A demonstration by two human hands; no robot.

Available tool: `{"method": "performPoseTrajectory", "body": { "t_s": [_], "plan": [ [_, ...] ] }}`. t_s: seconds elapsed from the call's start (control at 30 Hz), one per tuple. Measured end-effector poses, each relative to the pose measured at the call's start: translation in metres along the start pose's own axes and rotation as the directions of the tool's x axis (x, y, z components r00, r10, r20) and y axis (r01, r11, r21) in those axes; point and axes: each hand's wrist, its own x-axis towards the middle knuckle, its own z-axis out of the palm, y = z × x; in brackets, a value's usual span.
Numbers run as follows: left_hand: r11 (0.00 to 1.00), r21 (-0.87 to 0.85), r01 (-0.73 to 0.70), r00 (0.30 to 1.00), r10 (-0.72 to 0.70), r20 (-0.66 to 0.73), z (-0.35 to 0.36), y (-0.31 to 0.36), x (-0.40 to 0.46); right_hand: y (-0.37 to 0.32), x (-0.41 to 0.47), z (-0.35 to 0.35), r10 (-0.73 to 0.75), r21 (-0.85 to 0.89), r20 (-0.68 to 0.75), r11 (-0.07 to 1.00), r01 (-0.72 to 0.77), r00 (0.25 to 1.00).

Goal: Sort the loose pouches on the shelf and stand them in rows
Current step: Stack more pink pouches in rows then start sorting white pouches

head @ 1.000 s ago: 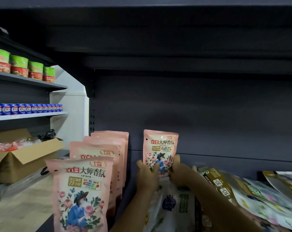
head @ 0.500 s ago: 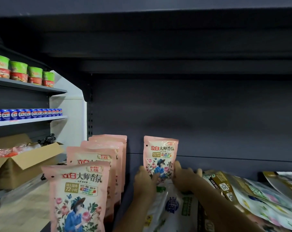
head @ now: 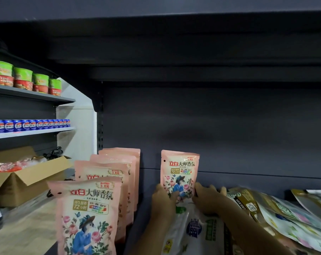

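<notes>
Since the prior frame your hands have barely shifted; the view dropped slightly. Nearest, a white pouch point(head: 193, 229) lies loose below your wrists. Your left hand point(head: 163, 197) at 9 o'clock and right hand point(head: 204, 198) at 3 o'clock pinch the pink pouch point(head: 180, 173), upright near the back panel point(head: 229, 135). Risk: released unsupported, it may topple forward, standing well apart from the pink row point(head: 108, 181).
</notes>
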Motion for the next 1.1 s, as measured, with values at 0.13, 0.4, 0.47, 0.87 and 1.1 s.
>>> {"method": "performPoseTrajectory", "body": {
  "t_s": [0.13,0.4,0.47,0.87,1.1],
  "plan": [
    [1.0,0.013,-0.001,1.0,0.001,-0.006,-0.001,-0.001,-0.003,0.0,-0.001,0.001,-0.001,-0.01,-0.003,1.0,0.001,1.0],
    [0.999,0.048,0.007,1.0,-0.007,-0.019,-0.008,0.006,-0.01,0.002,0.01,0.007,0.041,0.01,-0.075,0.999,-0.041,0.996],
    [0.999,0.047,0.023,0.996,-0.019,-0.089,-0.012,0.013,-0.016,0.003,0.009,0.002,0.084,0.111,-0.154,0.992,-0.067,0.984],
    [0.988,0.108,0.11,0.979,-0.126,0.163,-0.009,0.037,-0.055,0.023,-0.05,-0.027,0.082,0.119,-0.265,0.991,-0.052,0.961],
    [0.964,-0.022,0.263,0.938,-0.251,0.239,-0.02,0.038,-0.068,0.031,-0.096,-0.035,-0.009,0.077,-0.21,0.997,0.025,0.978]
  ]
}}
